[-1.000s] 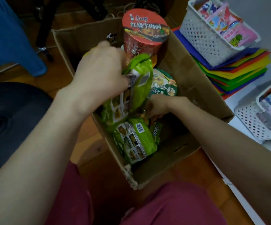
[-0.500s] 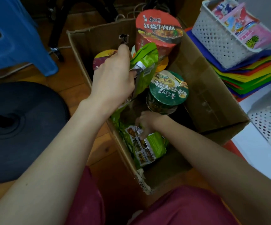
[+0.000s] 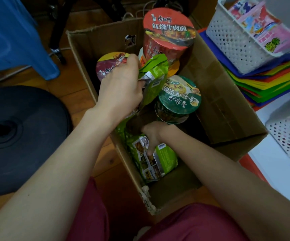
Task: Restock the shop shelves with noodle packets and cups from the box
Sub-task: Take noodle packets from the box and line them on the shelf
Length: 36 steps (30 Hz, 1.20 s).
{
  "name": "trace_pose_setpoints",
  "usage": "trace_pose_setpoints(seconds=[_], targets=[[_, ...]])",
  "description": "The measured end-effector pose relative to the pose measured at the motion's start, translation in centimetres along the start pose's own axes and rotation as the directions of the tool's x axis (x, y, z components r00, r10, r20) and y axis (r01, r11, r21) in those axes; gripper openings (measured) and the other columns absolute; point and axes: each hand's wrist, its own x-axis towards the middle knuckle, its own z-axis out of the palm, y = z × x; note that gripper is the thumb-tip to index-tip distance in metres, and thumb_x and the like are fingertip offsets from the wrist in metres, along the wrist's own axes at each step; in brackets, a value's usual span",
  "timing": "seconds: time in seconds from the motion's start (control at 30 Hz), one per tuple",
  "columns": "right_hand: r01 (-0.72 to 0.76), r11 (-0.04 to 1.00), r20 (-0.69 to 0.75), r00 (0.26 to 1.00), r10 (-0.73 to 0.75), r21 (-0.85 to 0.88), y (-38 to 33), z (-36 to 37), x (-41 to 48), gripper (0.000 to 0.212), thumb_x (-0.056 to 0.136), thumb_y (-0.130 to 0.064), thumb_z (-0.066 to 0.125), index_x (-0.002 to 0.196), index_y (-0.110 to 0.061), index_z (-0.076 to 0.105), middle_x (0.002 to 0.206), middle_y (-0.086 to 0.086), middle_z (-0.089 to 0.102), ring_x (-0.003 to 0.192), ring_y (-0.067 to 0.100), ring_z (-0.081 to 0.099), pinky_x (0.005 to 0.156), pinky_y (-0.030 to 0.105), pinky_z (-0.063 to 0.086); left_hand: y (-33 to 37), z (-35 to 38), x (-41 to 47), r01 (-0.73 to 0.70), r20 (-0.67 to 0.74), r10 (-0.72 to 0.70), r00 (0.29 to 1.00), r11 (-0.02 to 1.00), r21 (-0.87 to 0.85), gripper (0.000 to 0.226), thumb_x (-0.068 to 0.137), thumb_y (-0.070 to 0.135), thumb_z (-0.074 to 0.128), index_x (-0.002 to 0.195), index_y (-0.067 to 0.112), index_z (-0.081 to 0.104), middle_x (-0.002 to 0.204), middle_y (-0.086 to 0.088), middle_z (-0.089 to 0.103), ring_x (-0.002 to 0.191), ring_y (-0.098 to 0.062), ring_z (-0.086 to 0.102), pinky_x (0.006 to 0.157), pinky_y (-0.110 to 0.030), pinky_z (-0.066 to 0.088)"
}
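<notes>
Cardboard box on the floor, both hands inside. Left hand clamped on upper green packet, unchanged since a second ago. Right hand has gone deeper, below the left, now closed on the lower green packet against the near wall. Red cup, green cup beyond the hands, untouched. Likely both packets lift out next; nothing shelved yet.

Basket top cropped; packet print illegible
</notes>
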Motion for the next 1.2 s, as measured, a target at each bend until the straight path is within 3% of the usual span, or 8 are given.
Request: trace_pose_setpoints(seconds=[0.07, 0.13, 0.27, 0.4, 0.6, 0.73, 1.03, 1.2], targets=[[-0.014, 0.997, -0.026, 1.000, 0.012, -0.071, -0.2, -0.2, -0.6, 0.070, 0.069, -0.042, 0.078, 0.126, -0.010, 0.051, 0.117, 0.006, 0.056, 0.115, 0.024, 0.053, 0.078, 0.025, 0.044, 0.0, 0.2, 0.1, -0.008, -0.004, 0.008, 1.000, 1.000, 0.004, 0.033, 0.090, 0.020, 0.057, 0.116, 0.004, 0.043, 0.106, -0.018, 0.058, 0.099, -0.041, 0.053, 0.065, -0.038, 0.033], [-0.002, 0.992, -0.070, 0.998, -0.007, -0.127, -0.3, -0.1, -1.4, 0.063, 0.071, -0.043, 0.076, 0.121, -0.014, 0.054, 0.121, 0.008, 0.053, 0.116, 0.025, 0.048, 0.079, 0.029, 0.041, 0.0, 0.3, 0.1, -0.011, -0.001, 0.011, 1.000, 1.000, 0.012, 0.034, 0.090, 0.020, 0.057, 0.117, 0.004, 0.043, 0.106, -0.019, 0.059, 0.098, -0.042, 0.054, 0.064, -0.037, 0.032], [0.023, 1.000, -0.091, 0.996, -0.023, 0.005, 0.6, 0.2, -3.2, 0.042, 0.069, -0.038, 0.079, 0.097, -0.015, 0.057, 0.105, 0.003, 0.056, 0.104, 0.025, 0.051, 0.068, 0.028, 0.040, 0.3, -0.2, -0.2, -0.009, 0.008, 0.008, 1.000, 0.999, 0.041, 0.036, 0.090, 0.020, 0.057, 0.119, 0.005, 0.042, 0.108, -0.019, 0.059, 0.100, -0.042, 0.054, 0.065, -0.038, 0.032], [-0.006, 0.997, -0.234, 0.972, 0.025, 0.082, 0.6, -0.4, -8.9, 0.055, 0.072, -0.033, 0.076, 0.118, -0.013, 0.053, 0.119, 0.010, 0.058, 0.112, 0.029, 0.053, 0.082, 0.033, 0.042, 2.6, -3.8, -1.1, 0.037, -0.006, -0.037, 0.999, 0.999, -0.002, 0.036, 0.090, 0.020, 0.056, 0.120, 0.005, 0.044, 0.111, -0.018, 0.059, 0.102, -0.042, 0.054, 0.070, -0.044, 0.040], [-0.040, 0.976, -0.405, 0.905, 0.126, 0.214, -0.1, -6.6, -21.2, 0.049, 0.079, -0.036, 0.068, 0.118, -0.012, 0.050, 0.121, 0.008, 0.057, 0.118, 0.027, 0.048, 0.096, 0.035, 0.030, 9.3, -15.5, 0.0, 0.049, -0.044, -0.050, 0.998, 0.998, -0.026, 0.033, 0.090, 0.020, 0.056, 0.117, 0.004, 0.045, 0.106, -0.018, 0.059, 0.098, -0.040, 0.053, 0.065, -0.037, 0.029], [-0.023, 0.949, -0.455, 0.874, 0.173, 0.315, -1.5, -12.6, -30.3, 0.055, 0.079, -0.037, 0.069, 0.124, -0.013, 0.049, 0.122, 0.008, 0.059, 0.118, 0.026, 0.050, 0.094, 0.034, 0.033, 15.2, -24.4, 1.7, 0.020, -0.037, -0.021, 0.999, 1.000, -0.008, 0.033, 0.090, 0.021, 0.055, 0.118, 0.005, 0.046, 0.109, -0.018, 0.058, 0.102, -0.041, 0.052, 0.066, -0.038, 0.029], [0.037, 0.774, -0.568, 0.701, 0.430, 0.632, -4.6, -24.4, -53.6, 0.039, 0.075, -0.030, 0.076, 0.098, -0.007, 0.055, 0.098, 0.013, 0.063, 0.093, 0.030, 0.058, 0.065, 0.035, 0.036, 27.6, -44.7, 2.6, -0.106, -0.120, 0.100, 0.988, 0.993, -0.045, 0.034, 0.090, 0.023, 0.058, 0.118, 0.007, 0.050, 0.102, -0.019, 0.063, 0.095, -0.041, 0.056, 0.063, -0.037, 0.031], [0.104, 0.732, -0.631, 0.597, 0.495, 0.673, -6.9, -29.3, -63.7, 0.052, 0.077, -0.026, 0.075, 0.122, -0.013, 0.053, 0.105, 0.000, 0.065, 0.097, 0.019, 0.060, 0.064, 0.021, 0.043, 32.3, -53.6, 2.3, -0.240, -0.182, 0.225, 0.957, 0.969, -0.066, 0.036, 0.090, 0.022, 0.058, 0.121, 0.006, 0.049, 0.105, -0.020, 0.062, 0.097, -0.042, 0.057, 0.069, -0.045, 0.041]])
